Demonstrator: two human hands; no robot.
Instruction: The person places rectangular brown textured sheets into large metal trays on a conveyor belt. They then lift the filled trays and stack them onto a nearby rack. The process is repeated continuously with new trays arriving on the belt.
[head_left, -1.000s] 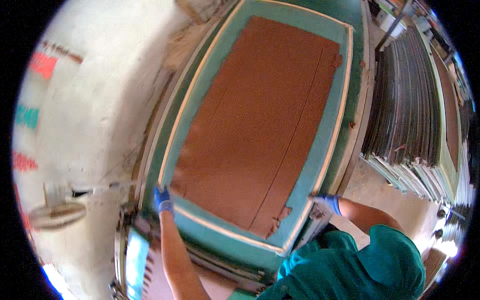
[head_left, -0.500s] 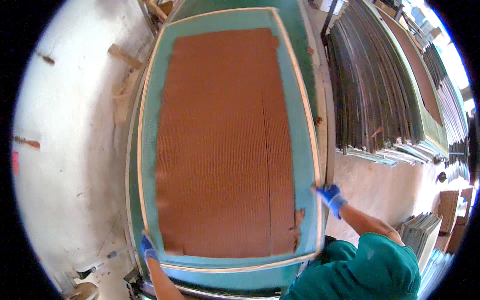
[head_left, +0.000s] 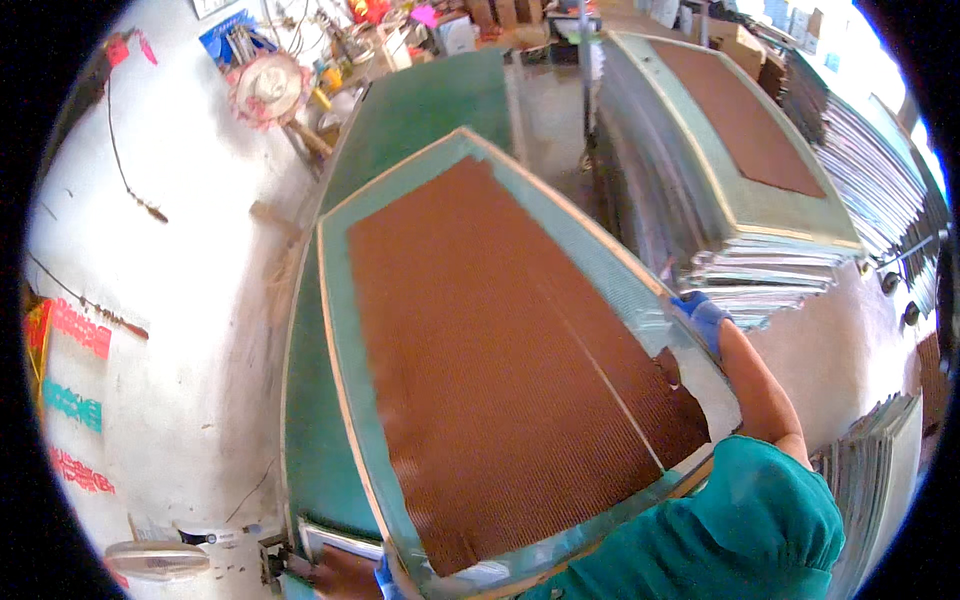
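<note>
A large screen of green mesh in a thin wooden frame (head_left: 338, 372) is raised off the long green table, turned at an angle to it. On the mesh lies a brown ribbed sheet (head_left: 480, 340) with ragged edges and a pale straight line near its right side. My right hand (head_left: 703, 318), in a blue glove, is closed round the frame's right edge. My left hand (head_left: 388, 578), also in a blue glove, is at the frame's near left corner, partly cut off by the lower picture edge; its fingers are mostly hidden.
The green table (head_left: 425, 105) runs away beneath the screen, beside a white wall (head_left: 190, 300). At right stands a tall stack of similar screens (head_left: 740, 220), the top one carrying a brown sheet. More panels (head_left: 875, 480) lean at the near right. A fan (head_left: 158, 560) is at lower left.
The screen has come up off the table and swung toward the right, its near end lifted closer to me. Both hands have moved with it, and the view has turned.
</note>
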